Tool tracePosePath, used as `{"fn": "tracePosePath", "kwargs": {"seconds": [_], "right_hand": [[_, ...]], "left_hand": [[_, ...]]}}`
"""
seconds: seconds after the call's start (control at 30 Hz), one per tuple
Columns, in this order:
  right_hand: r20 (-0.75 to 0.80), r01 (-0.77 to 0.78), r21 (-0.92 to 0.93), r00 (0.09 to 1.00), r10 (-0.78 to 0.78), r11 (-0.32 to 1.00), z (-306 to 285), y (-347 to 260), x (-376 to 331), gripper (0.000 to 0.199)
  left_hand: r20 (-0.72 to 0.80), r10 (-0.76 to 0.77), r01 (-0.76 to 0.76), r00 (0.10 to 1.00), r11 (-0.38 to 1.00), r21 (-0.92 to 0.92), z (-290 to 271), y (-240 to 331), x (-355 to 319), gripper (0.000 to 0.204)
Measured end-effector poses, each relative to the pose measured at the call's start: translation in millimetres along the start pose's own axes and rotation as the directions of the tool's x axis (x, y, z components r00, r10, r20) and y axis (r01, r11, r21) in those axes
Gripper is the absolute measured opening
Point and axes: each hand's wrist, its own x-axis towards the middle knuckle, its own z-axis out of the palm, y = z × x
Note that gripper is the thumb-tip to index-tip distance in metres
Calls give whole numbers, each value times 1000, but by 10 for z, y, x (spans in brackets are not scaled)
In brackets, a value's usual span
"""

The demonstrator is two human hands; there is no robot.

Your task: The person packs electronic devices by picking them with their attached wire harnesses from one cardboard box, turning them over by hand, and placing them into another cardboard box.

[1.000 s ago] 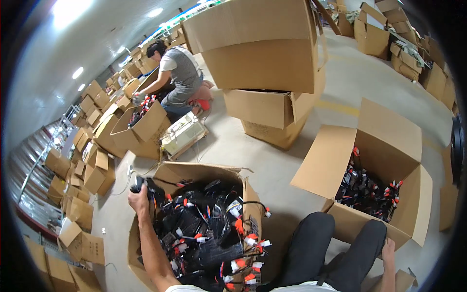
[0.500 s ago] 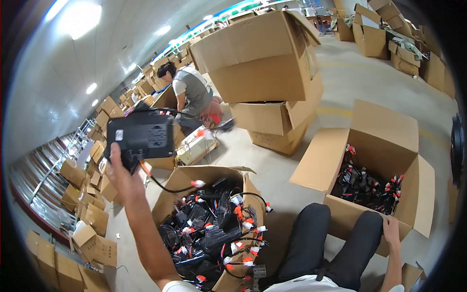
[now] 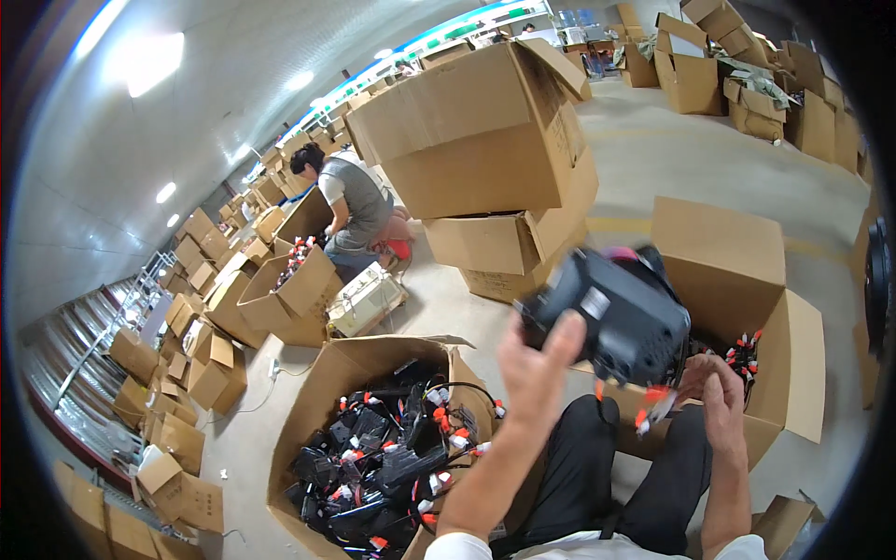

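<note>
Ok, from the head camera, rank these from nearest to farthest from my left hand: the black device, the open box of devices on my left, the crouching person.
1. Black device: held in the left hand.
2. Open box: lower left, beside the knee.
3. Crouching person: far upper left, among cartons.

Seated person's legs (image 3: 635, 467) lie between two open boxes: the left box (image 3: 327, 392) holds a heap of chargers (image 3: 383, 457); the right box (image 3: 775, 355) holds more. A charger (image 3: 621, 313) sits above the lap, between the left hand (image 3: 537, 369) and right hand (image 3: 719, 397). Stacked boxes (image 3: 495, 187) stand behind; a co-worker (image 3: 350, 205) crouches to their left.
</note>
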Motion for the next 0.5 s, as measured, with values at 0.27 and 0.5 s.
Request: {"fn": "tracePosePath", "kwargs": {"seconds": [0.27,0.5], "right_hand": [[-254,-163,-272,963,93,948,-69,510,-203,42],[-55,-176,-87,984,172,980,414,531,-139,66]], "left_hand": [[-103,-133,142,986,986,83,-271,-799,-472,37],[-113,-223,238,968,960,150,-468,-1055,-546,40]]}}
